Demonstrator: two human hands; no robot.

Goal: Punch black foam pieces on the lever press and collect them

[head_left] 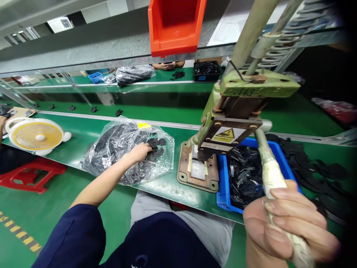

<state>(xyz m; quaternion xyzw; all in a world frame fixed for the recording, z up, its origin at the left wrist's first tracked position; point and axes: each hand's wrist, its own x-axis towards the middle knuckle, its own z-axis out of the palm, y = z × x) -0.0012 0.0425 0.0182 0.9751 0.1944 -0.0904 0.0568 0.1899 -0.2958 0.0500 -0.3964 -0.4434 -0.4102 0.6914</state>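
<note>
My right hand is wrapped around the tape-covered lever handle of a green hand press. Under the press head, a pale metal plate lies on the rusty base; I see no hand there. To the left, my left hand reaches into the mouth of a clear plastic bag full of flat black curved parts. Its fingers are curled and closed at one black curved part; the fingertips are partly hidden among the parts.
Right of the press stands a blue bin of small black pieces, with more black curved parts beyond it. A fan lies at the left. An orange bin hangs overhead. Single black pieces sit on the green belt behind; a co-worker's hands show beyond.
</note>
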